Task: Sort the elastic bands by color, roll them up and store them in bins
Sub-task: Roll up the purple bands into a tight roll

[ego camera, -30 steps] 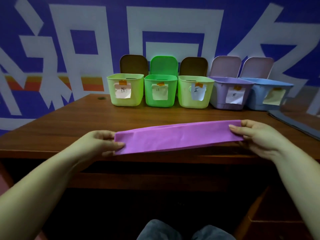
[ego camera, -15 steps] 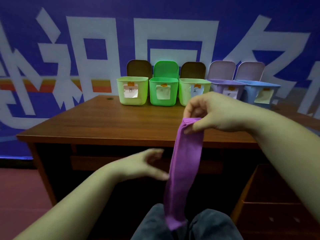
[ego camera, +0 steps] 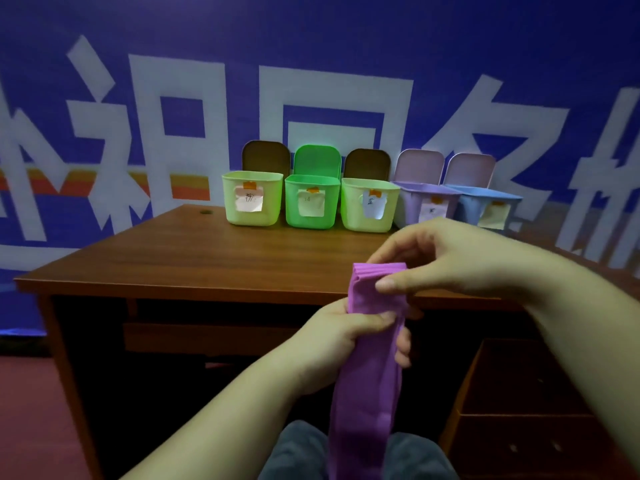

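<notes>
A blue wall (ego camera: 311, 36) runs across the back, painted with large white characters and, at left, an orange and yellow stripe (ego camera: 104, 183). In front stands a brown wooden desk (ego camera: 180, 258), dark beneath, with a small round hole near its far left corner. The floor (ego camera: 24, 410) at left is reddish. A wooden cabinet (ego camera: 519, 410) sits at lower right. Light is dim.

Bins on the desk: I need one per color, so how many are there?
5, in a row along the desk's far edge, left to right: pale green bin, bright green bin, second pale green bin, purple bin, blue bin partly behind the right hand.
</notes>
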Action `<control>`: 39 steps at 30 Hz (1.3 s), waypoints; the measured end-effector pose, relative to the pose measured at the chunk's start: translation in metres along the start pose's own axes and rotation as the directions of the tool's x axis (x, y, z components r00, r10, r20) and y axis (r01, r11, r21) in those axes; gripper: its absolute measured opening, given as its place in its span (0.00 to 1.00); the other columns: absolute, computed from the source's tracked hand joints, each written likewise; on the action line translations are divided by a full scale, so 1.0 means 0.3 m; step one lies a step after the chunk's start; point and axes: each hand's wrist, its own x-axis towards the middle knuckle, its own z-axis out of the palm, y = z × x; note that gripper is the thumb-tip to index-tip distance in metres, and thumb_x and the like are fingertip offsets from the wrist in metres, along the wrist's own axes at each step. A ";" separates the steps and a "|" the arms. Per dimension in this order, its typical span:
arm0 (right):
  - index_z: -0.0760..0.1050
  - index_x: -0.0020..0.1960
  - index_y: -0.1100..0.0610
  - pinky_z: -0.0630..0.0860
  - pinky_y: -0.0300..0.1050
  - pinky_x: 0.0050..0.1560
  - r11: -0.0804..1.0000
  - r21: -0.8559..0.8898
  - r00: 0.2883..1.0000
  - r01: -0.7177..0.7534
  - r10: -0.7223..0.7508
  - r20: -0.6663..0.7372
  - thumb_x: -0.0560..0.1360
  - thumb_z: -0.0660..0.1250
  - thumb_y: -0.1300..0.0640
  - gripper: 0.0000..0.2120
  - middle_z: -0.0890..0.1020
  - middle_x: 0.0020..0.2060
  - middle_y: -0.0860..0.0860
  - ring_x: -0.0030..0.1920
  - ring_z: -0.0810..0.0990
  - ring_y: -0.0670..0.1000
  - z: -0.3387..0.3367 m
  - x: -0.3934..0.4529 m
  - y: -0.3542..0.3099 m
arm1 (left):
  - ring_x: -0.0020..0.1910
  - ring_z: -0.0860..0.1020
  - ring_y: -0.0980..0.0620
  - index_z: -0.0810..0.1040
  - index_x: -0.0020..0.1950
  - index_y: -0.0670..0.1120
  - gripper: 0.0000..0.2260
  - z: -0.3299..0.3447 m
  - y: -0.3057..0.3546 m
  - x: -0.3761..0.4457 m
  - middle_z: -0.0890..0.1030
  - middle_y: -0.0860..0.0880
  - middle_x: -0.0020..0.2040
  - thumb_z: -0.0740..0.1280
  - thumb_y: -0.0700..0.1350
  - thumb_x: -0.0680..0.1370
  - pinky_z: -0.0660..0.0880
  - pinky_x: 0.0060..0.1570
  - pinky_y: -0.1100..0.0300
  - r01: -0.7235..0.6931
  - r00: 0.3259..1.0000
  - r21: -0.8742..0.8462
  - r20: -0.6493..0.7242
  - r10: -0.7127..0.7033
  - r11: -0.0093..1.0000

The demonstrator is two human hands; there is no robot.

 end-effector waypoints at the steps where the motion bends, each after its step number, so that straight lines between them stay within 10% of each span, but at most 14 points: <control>1: 0.81 0.49 0.55 0.78 0.41 0.48 1.000 0.019 1.000 0.017 -0.017 -0.013 0.63 0.71 0.51 0.16 0.85 0.43 0.52 0.44 0.83 0.48 0.007 -0.009 0.012 | 0.30 0.79 0.48 0.78 0.48 0.38 0.08 -0.001 -0.007 -0.007 0.80 0.43 0.33 0.64 0.38 0.71 0.78 0.38 0.57 0.002 1.000 0.006 0.007 -0.002 1.000; 17: 0.83 0.46 0.48 0.69 0.32 0.40 0.928 -0.301 0.848 0.219 -0.334 -0.411 0.68 0.73 0.51 0.07 0.76 0.35 0.44 0.40 0.76 0.45 0.143 -0.037 0.109 | 0.50 0.81 0.52 0.83 0.51 0.46 0.11 -0.016 -0.027 -0.072 0.84 0.45 0.51 0.65 0.44 0.72 0.76 0.49 0.64 -0.226 0.940 0.147 -0.228 0.256 0.963; 22: 0.83 0.48 0.50 0.66 0.28 0.39 0.865 -0.435 0.795 0.250 -0.440 -0.418 0.69 0.69 0.50 0.10 0.71 0.35 0.41 0.37 0.72 0.37 0.166 -0.037 0.127 | 0.31 0.77 0.62 0.82 0.43 0.45 0.16 0.012 0.001 -0.079 0.81 0.53 0.31 0.63 0.57 0.72 0.71 0.33 0.71 -0.205 0.927 0.220 -0.268 0.261 0.954; 24: 0.83 0.49 0.51 0.66 0.27 0.39 0.837 -0.484 0.776 0.257 -0.477 -0.413 0.71 0.67 0.48 0.11 0.70 0.36 0.42 0.37 0.71 0.36 0.179 -0.037 0.130 | 0.38 0.79 0.55 0.82 0.43 0.43 0.19 0.006 0.001 -0.073 0.82 0.48 0.36 0.65 0.60 0.73 0.73 0.41 0.65 -0.200 0.920 0.246 -0.287 0.268 0.948; 28: 0.83 0.47 0.51 0.66 0.27 0.39 0.862 -0.409 0.785 0.300 -0.466 -0.407 0.70 0.68 0.49 0.10 0.72 0.36 0.42 0.37 0.72 0.38 0.174 -0.034 0.121 | 0.46 0.80 0.56 0.80 0.49 0.45 0.10 -0.012 0.001 -0.079 0.84 0.50 0.45 0.72 0.47 0.71 0.76 0.46 0.66 -0.250 0.930 0.262 -0.203 0.307 0.932; 39: 0.79 0.45 0.52 0.74 0.38 0.47 0.962 -0.212 0.887 0.173 -0.246 -0.391 0.72 0.71 0.58 0.04 0.80 0.43 0.49 0.43 0.78 0.47 0.083 0.077 0.117 | 0.41 0.82 0.48 0.84 0.44 0.43 0.09 -0.075 -0.146 -0.025 0.82 0.46 0.37 0.66 0.44 0.70 0.78 0.48 0.58 0.115 0.987 0.074 -0.121 -0.105 0.991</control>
